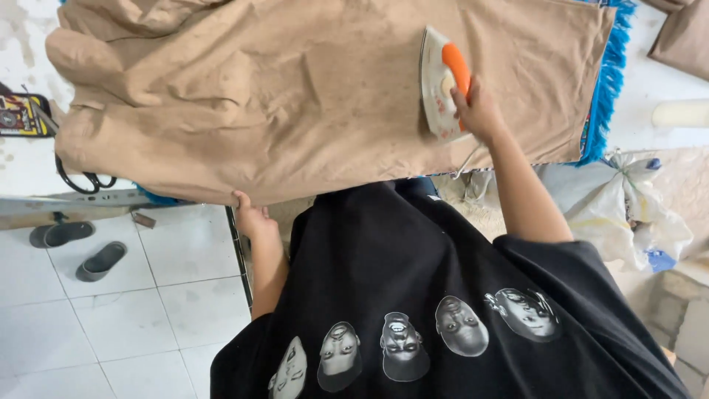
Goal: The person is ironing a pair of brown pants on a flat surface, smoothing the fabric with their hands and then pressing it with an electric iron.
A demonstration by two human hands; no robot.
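A tan cloth (295, 96) lies spread over an ironing surface and hangs off its near edge. My right hand (478, 112) grips the orange handle of a white electric iron (441, 85), which rests on the right part of the cloth. My left hand (252, 218) pinches the near hanging edge of the cloth, below the surface, left of my body. I wear a black shirt with printed pictures.
A blue fringed mat (607, 81) shows under the cloth at right. Black scissors (85, 179) lie at the left edge. Grey sandals (77, 247) sit on the white tiled floor. A white plastic sack (635, 214) lies at right.
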